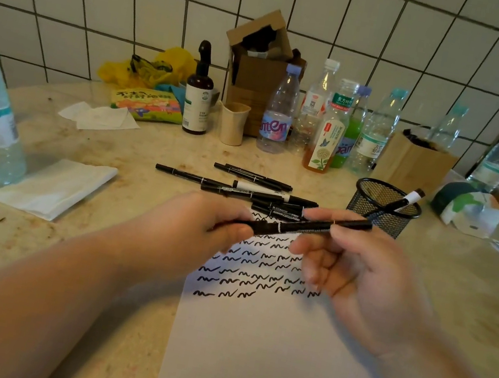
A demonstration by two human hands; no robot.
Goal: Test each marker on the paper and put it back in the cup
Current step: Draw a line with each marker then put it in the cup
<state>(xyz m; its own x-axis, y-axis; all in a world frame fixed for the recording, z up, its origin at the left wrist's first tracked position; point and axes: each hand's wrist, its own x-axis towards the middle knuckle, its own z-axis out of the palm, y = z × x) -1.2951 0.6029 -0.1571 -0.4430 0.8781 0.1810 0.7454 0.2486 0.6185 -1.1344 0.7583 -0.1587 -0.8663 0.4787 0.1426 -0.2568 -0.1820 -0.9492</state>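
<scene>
Both hands — left hand (202, 223) and right hand (356, 274) — have their fingers curled round one black marker (301, 226) above the paper (261, 357) — uncapping looks next, then a scribble.

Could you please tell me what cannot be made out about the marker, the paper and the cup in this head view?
- Marker: the left hand covers one end, so capped or uncapped is unclear.
- Paper: both hands, including the right hand, hide some upper scribbles; the bottom edge is cut off.
- Mesh cup: its mesh and rim hide any contents besides one protruding marker.
- Loose markers: printing too small to read.
</scene>
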